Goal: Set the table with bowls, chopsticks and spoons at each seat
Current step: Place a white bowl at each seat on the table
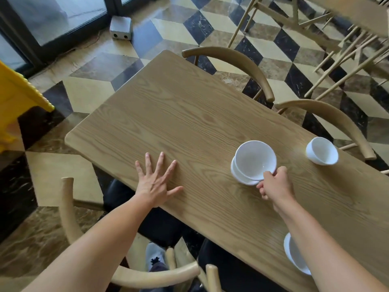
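Right hand (273, 184) pinched on the near rim of the stacked bowls (252, 163), mid-table and tilted; left hand (156, 180) flat and spread on the table (179, 114), holding nothing. Risk of the lower bowl slipping from so shallow a grip. No chopsticks or spoons in view.

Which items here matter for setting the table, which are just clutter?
Job:
stacked bowls, gripped by the right hand
single bowl at the far seat
near bowl, partly under the right arm
table
chairs

Clutter:
grey box on the floor
yellow object

No chopsticks or spoons visible.
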`<state>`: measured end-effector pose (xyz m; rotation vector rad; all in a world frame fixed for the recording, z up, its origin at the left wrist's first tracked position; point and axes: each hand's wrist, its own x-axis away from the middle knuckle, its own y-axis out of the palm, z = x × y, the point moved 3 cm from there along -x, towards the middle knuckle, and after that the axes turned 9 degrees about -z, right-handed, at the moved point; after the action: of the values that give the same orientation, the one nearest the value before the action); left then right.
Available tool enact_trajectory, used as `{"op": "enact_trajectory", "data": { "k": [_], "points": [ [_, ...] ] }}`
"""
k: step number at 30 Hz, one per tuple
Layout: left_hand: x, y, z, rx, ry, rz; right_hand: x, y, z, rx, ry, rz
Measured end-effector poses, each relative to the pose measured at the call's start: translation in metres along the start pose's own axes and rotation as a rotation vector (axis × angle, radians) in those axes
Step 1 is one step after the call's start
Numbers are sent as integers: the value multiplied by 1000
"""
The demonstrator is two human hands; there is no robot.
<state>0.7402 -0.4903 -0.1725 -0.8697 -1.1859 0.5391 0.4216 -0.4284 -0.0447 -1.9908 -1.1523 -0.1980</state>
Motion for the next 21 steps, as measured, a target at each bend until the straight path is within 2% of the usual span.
{"op": "enact_trajectory", "data": {
  "k": [3, 6, 13, 21],
  "points": [
    [-9, -7, -12, -18, 29, 19, 22, 25, 1, -172, 36, -89],
    [-20, -14, -37, 8, 18, 49, 43, 61, 6, -236, 100, -214],
    [-56, -45, -123, 152, -233, 123, 66, 142, 14, -214, 210, -452],
    [-61, -43, -132, 129, -259, 204, 65, 201, -15, -208, 218, -550]
  ]
}}
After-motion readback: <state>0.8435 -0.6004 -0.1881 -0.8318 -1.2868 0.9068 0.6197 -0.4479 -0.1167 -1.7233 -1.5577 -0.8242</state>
